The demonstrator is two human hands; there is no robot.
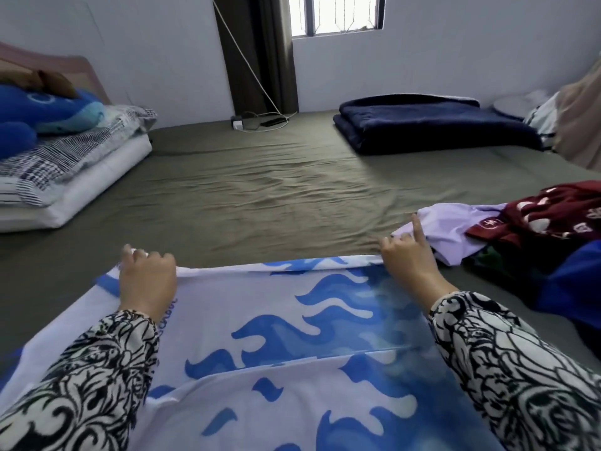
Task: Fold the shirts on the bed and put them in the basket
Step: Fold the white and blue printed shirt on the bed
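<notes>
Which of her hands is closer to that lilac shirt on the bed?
Right. The right hand is almost touching the lilac shirt; the left hand grips the blue-and-white shirt far across from it.

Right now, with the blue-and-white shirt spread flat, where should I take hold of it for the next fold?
Probably at its far edge. The blue-and-white shirt lies flat, and the left hand and right hand already pinch that edge's two corners from above. Keep those corner grips; the edge runs straight between them, so the cloth should lift evenly toward you.

free: bed ctr (260, 190) | blocked R: shirt pile (536, 229) | L: pillows (65, 164)
</notes>
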